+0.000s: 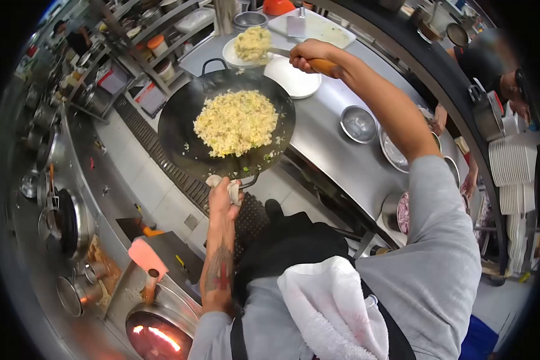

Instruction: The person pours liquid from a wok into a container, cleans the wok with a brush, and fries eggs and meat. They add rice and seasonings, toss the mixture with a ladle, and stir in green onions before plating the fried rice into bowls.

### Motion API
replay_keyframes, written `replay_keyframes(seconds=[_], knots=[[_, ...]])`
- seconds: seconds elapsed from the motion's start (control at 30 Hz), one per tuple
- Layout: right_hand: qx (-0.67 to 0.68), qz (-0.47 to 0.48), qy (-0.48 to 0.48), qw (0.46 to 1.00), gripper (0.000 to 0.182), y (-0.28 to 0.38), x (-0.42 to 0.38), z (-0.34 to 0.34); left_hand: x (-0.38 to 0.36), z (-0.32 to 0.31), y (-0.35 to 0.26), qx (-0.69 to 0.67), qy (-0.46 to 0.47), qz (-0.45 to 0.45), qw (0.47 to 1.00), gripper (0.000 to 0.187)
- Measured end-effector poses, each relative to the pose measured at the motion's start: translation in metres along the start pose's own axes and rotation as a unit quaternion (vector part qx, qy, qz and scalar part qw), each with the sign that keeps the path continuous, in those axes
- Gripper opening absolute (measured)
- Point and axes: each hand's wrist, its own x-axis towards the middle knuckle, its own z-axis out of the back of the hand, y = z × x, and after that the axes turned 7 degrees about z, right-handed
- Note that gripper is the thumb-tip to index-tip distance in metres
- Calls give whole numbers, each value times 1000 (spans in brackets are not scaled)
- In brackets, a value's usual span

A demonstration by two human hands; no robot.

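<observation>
My left hand [224, 201] grips the near handle of a large black wok [175, 123] through a folded cloth [216, 181]. Fried rice [237, 123] with bits of egg and green is heaped in the middle of the wok. Fingers wrapped tight, my right hand [307, 55] holds a wok utensil by its wooden handle [325, 66]. Its metal shaft reaches left to a mound of fried rice [253, 44], which hides the utensil's head. That mound overlaps a white plate [229, 55]. Beside it, nearer to me, a second white plate [294, 79] rests on the steel counter [324, 141].
A metal bowl [358, 124] and a pot of chopped purple pieces [402, 213] stand at right. White cutting boards [330, 29] lie at the back. Flames glow in a burner [156, 337] at lower left. Another person's hand [441, 119] shows by the right shelf, near stacked plates [513, 162].
</observation>
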Motion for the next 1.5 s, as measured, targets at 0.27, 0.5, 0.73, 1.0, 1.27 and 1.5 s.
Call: replay_keyframes(seconds=[0.27,0.5,0.73,1.0,1.27,1.5], knots=[[-576,210,-278,740,50,-139,153,25,-30,-8,14,-42,-41,-6,998,9],[-564,276,-340,700,51,-108,105,43,-24,0,12,-118,-38,16,992,16],[-274,364,-223,862,49,-155,-148,-54,37,-27,15,-169,-5,-28,985,18],[-282,181,-102,937,48,-262,-242,-91,-3,-43,-25,-208,19,-52,976,15],[-187,239,-181,935,43,-154,-213,-81,-5,-59,-60,-135,65,-167,975,11],[-294,199,-94,930,53,-70,-195,-78,-30,-68,-86,-13,18,-259,966,19]])
